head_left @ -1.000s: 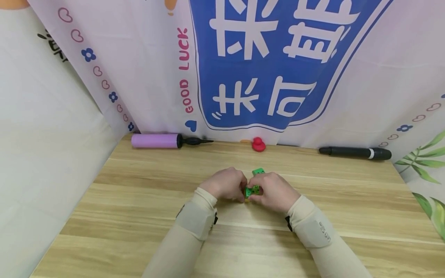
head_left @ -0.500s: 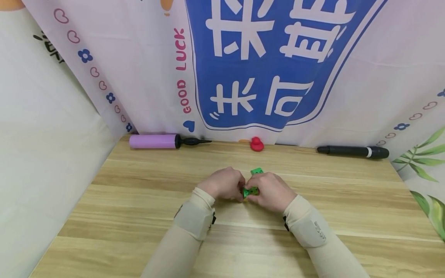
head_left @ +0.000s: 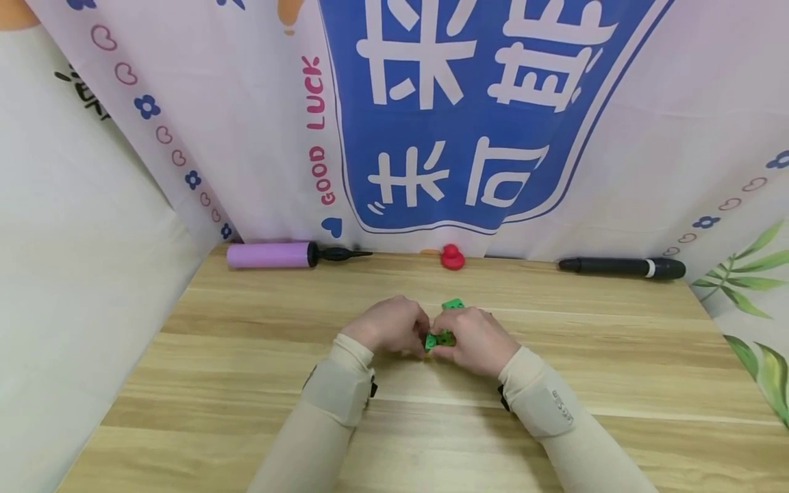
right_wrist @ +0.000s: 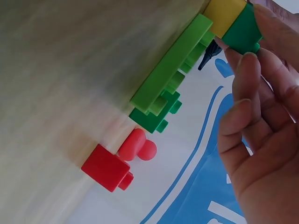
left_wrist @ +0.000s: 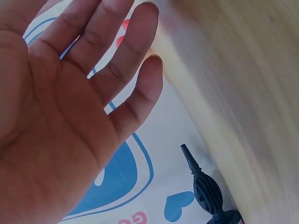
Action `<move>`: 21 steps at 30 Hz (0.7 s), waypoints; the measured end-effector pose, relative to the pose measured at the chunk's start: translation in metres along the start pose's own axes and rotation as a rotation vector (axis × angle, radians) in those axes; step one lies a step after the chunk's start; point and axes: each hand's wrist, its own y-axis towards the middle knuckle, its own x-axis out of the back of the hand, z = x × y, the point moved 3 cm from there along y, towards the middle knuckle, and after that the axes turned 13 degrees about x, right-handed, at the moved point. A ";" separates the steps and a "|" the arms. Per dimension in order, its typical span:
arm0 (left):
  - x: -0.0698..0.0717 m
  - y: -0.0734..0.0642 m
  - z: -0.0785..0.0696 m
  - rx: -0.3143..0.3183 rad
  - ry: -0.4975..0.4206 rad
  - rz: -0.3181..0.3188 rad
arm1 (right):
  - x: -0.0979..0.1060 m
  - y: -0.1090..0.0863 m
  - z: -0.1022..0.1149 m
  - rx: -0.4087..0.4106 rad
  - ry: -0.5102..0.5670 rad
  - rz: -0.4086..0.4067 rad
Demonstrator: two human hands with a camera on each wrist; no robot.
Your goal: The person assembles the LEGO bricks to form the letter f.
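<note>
At the middle of the table both hands meet over a small green building block (head_left: 430, 341). In the right wrist view it sits against a yellow block (right_wrist: 224, 16). My right hand (head_left: 474, 340) pinches the green block from the right. From the left, my left hand (head_left: 390, 325) has its curled thumb and forefinger on the same pair; its other fingers spread loosely in the left wrist view, where its fingertip grip is out of frame. A long light green block (right_wrist: 173, 65) lies beside the pair, and a darker green block (head_left: 453, 303) stands behind the right hand.
A red block (right_wrist: 105, 167) shows in the right wrist view, hidden by the right hand in the head view. Along the back edge lie a purple hand pump (head_left: 268, 255), a red toy duck (head_left: 453, 257) and a black cylindrical tool (head_left: 622, 268). A printed cloth (head_left: 271, 137) hangs behind.
Both hands stay together on the blocks, with only small finger shifts. The whole head view slides slightly, so everything appears a little further left.
</note>
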 end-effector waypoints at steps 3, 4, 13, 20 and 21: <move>0.000 0.000 0.001 -0.003 -0.003 0.000 | -0.001 0.001 0.001 0.008 -0.013 -0.002; 0.000 0.000 0.001 -0.005 -0.003 0.000 | -0.001 0.001 0.001 0.013 -0.020 -0.002; 0.002 0.000 0.002 -0.026 0.001 0.011 | -0.001 0.001 0.002 0.022 -0.034 -0.006; -0.001 0.002 0.001 -0.029 -0.009 0.018 | 0.018 -0.006 -0.011 -0.079 0.017 0.025; -0.001 0.002 0.001 -0.024 -0.009 0.021 | 0.022 -0.008 -0.015 -0.113 0.021 0.024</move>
